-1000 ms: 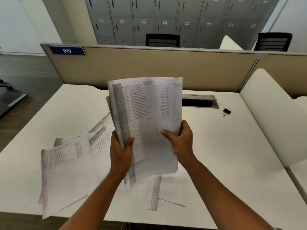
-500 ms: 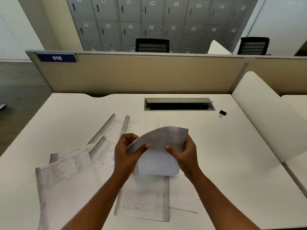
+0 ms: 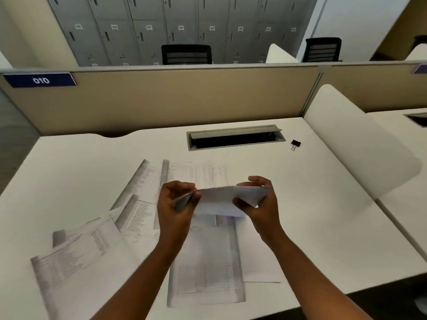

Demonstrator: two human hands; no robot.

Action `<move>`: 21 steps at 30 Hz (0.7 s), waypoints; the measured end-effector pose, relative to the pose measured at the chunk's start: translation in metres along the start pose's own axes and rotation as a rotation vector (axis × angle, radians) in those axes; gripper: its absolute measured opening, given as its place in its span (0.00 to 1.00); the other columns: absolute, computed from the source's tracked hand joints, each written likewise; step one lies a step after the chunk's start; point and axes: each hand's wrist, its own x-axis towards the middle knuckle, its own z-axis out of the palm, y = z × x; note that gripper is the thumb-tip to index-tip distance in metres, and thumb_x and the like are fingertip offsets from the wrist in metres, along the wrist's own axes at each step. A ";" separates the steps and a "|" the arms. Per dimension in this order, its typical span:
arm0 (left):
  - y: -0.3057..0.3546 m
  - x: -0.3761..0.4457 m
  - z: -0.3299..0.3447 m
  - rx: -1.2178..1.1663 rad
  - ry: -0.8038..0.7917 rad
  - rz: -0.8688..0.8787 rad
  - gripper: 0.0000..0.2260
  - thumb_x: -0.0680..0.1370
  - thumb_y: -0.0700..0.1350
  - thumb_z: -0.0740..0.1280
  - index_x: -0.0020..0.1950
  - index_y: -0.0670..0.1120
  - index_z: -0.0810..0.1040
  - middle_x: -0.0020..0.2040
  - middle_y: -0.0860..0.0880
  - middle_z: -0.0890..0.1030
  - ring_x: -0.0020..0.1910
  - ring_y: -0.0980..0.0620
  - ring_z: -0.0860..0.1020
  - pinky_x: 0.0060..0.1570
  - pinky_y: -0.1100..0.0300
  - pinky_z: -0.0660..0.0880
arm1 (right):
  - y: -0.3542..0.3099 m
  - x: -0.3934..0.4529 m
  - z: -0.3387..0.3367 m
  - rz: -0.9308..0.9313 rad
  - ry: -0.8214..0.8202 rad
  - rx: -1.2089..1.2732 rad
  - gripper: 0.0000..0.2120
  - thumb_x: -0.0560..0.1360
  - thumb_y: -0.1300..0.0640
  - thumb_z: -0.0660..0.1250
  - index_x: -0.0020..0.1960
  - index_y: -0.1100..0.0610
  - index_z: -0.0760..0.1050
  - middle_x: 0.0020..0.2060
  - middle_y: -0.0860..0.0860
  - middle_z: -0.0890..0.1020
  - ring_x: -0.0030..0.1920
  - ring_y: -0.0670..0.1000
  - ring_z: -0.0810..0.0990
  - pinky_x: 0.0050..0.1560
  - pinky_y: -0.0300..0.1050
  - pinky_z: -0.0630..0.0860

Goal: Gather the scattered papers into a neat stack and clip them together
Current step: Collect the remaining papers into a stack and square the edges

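A small sheaf of printed papers (image 3: 219, 199) stands on its lower edge above the white desk (image 3: 69, 172), tilted away so I see it almost edge-on. My left hand (image 3: 175, 209) pinches its left side and my right hand (image 3: 261, 204) grips its right side. Several loose printed sheets lie scattered on the desk: one below the hands (image 3: 205, 266), others at the left (image 3: 76, 255) and behind the hands (image 3: 184, 172). A black binder clip (image 3: 295, 144) lies far right near the cable slot, apart from both hands.
An open cable slot (image 3: 233, 138) is set into the desk behind the papers. A beige partition (image 3: 184, 98) bounds the far edge. A white curved divider (image 3: 360, 144) rises along the right side. Lockers and two black chairs stand beyond.
The sheaf came down from an upright, face-on hold in front of me to low over the desk, tipped forward. Both hands stayed on its sides. My view shifted a little.
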 end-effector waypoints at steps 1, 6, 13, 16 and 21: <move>-0.005 -0.001 0.001 0.005 -0.009 -0.020 0.11 0.74 0.41 0.73 0.53 0.43 0.76 0.47 0.53 0.83 0.49 0.55 0.81 0.50 0.61 0.79 | 0.007 -0.003 0.002 0.048 -0.014 -0.013 0.28 0.64 0.63 0.82 0.60 0.56 0.74 0.53 0.53 0.83 0.54 0.48 0.83 0.50 0.38 0.80; -0.012 -0.010 0.013 0.068 0.056 -0.015 0.03 0.76 0.41 0.70 0.47 0.47 0.78 0.43 0.55 0.81 0.44 0.58 0.79 0.45 0.68 0.76 | 0.021 -0.003 0.004 0.100 0.089 -0.066 0.17 0.68 0.64 0.81 0.53 0.53 0.81 0.47 0.49 0.86 0.47 0.45 0.85 0.47 0.43 0.81; -0.026 -0.013 0.023 0.066 0.128 -0.062 0.12 0.73 0.55 0.73 0.49 0.51 0.75 0.44 0.55 0.80 0.45 0.57 0.78 0.45 0.65 0.76 | 0.033 0.008 -0.004 0.136 -0.094 -0.027 0.23 0.66 0.67 0.82 0.56 0.55 0.78 0.49 0.50 0.86 0.51 0.50 0.85 0.50 0.46 0.82; -0.025 -0.011 0.033 0.121 0.165 -0.049 0.12 0.71 0.52 0.74 0.49 0.51 0.75 0.43 0.54 0.79 0.43 0.57 0.78 0.44 0.60 0.78 | 0.038 0.013 -0.016 0.134 -0.040 -0.023 0.19 0.67 0.66 0.81 0.53 0.54 0.79 0.46 0.49 0.86 0.48 0.46 0.85 0.48 0.44 0.81; -0.022 -0.004 0.042 0.149 0.152 -0.174 0.20 0.67 0.47 0.78 0.53 0.58 0.74 0.51 0.58 0.79 0.52 0.58 0.77 0.51 0.56 0.78 | 0.035 0.029 -0.021 0.110 -0.145 -0.051 0.19 0.67 0.63 0.82 0.54 0.58 0.80 0.46 0.49 0.85 0.47 0.45 0.85 0.43 0.36 0.80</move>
